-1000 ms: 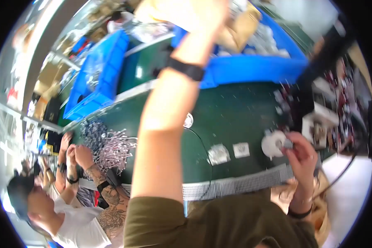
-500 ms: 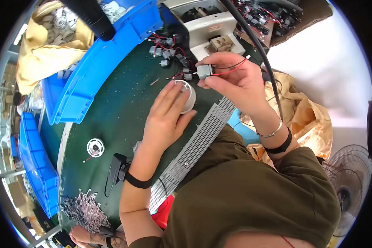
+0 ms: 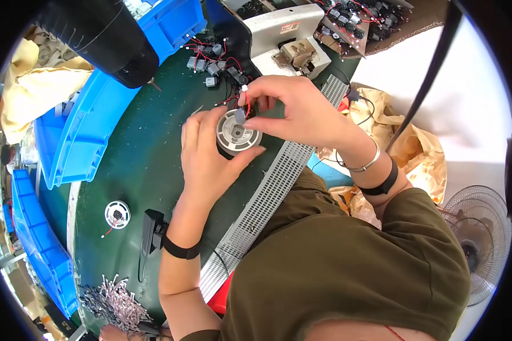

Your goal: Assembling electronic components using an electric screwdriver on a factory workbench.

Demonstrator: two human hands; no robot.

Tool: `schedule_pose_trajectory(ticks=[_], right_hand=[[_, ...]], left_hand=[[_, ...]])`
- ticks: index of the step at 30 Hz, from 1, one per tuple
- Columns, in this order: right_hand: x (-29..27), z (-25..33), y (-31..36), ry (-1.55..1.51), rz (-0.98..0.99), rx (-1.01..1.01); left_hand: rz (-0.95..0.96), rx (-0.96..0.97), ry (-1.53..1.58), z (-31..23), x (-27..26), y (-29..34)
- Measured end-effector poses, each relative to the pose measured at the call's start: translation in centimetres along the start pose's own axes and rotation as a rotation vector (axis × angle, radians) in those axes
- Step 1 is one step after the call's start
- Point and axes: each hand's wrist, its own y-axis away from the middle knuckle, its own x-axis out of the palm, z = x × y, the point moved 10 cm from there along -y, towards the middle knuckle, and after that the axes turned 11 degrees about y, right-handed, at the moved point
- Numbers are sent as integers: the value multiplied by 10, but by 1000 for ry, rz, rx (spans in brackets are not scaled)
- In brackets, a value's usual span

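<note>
My left hand (image 3: 203, 152) is closed round the side of a white round plastic housing (image 3: 224, 135), its thumb and fingers on the rim. The housing rests at the green table, open ring face up with a square recess in the middle. Above it, my right hand (image 3: 296, 111) pinches a small grey motor (image 3: 240, 116) with red and black wires and a white plug. The motor is upright, its lower end at or just over the recess; whether it touches is hard to see.
Several loose motors (image 3: 210, 65) lie beyond my hands, beside a metal fixture (image 3: 297, 54). A black power screwdriver (image 3: 131, 65) hangs at upper left, near a blue bin (image 3: 85, 136). Another housing with a motor (image 3: 117, 215) lies left. A perforated strip (image 3: 256, 207) edges the table.
My right hand has brought the motor down and left, over the housing. My left hand has shifted from covering the housing to gripping its side. The screwdriver looks larger and lower in view.
</note>
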Motion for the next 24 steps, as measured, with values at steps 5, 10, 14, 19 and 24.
schedule_pose_trajectory(ticks=[5, 10, 14, 19, 24], right_hand=[[19, 11, -4, 81, 69, -116], [25, 25, -2, 357, 41, -184], [-13, 48, -9, 296, -139, -267], [-86, 107, -56, 511, -761, -498], [-88, 94, -176, -835, -200, -328]], left_hand=[[-38, 18, 252, 5, 2, 1], [-39, 47, 193, 2, 5, 2], [-215, 46, 250, 11, -12, 13], [-134, 312, -72, -18, -2, 21], [-110, 336, -54, -21, 8, 21]])
